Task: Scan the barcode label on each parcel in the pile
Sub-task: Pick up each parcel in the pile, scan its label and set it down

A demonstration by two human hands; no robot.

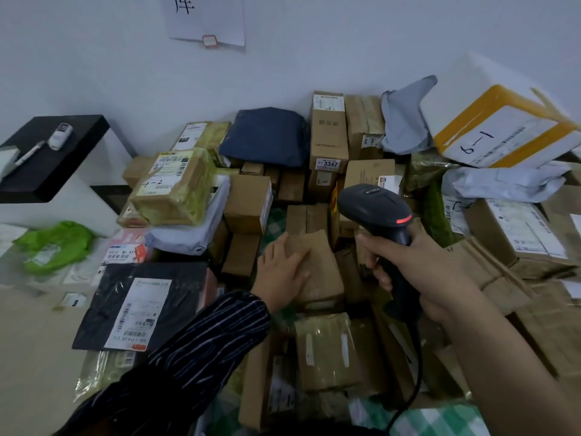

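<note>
The right hand gripped the handle of the black barcode scanner. The left hand lay flat, fingers extended, on a brown cardboard parcel just left of the scanner. Readable markings: "3347" on an upright carton; handwritten "6-1" on a yellow-taped box.

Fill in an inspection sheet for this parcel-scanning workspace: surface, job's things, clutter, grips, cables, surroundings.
Surface: green checked cloth under the pile; pale floor at left.
Job's things: barcode scanner, red light lit; brown parcel, no label showing on top; pile of boxes and mailers.
Clutter: green bag lies apart at left.
Grips: left hand rests flat on the brown parcel; right hand holds the scanner's handle.
Cables: cable hangs down from the handle.
Surroundings: white wall with a paper sheet; black shelf holding a marker.
</note>
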